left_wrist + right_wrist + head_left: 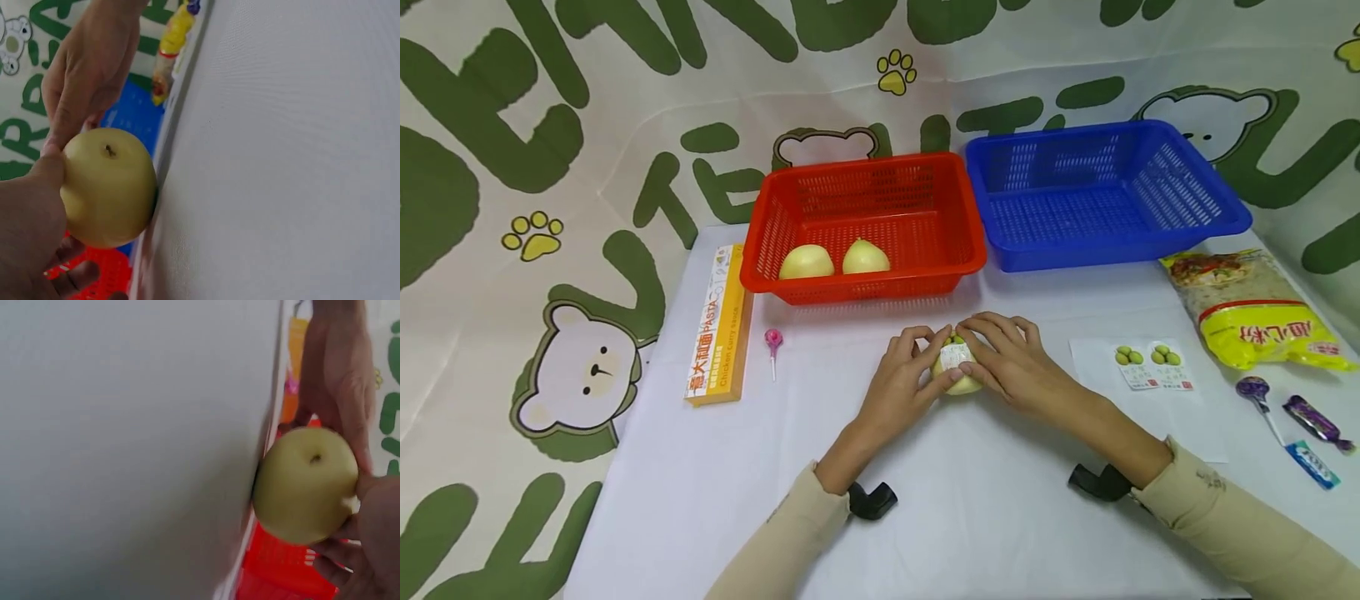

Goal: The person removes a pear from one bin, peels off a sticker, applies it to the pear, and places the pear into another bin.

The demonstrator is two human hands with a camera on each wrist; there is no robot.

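On the white table (925, 517), just in front of the red basket (865, 221) with two pears (806, 262), a yellow pear (958, 379) is held by the left hand (898, 383) and right hand (1011, 358), whose fingers are curled around it while a sticker (956, 357) is pressed on, so smoothing it flat is probably needed next.

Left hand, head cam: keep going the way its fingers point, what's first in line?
Past the pear that the left hand holds, probably the red basket's front wall; depth is unclear.

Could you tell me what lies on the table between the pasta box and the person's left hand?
A pink lollipop lies between the pasta box and the left hand; the head view shows it.
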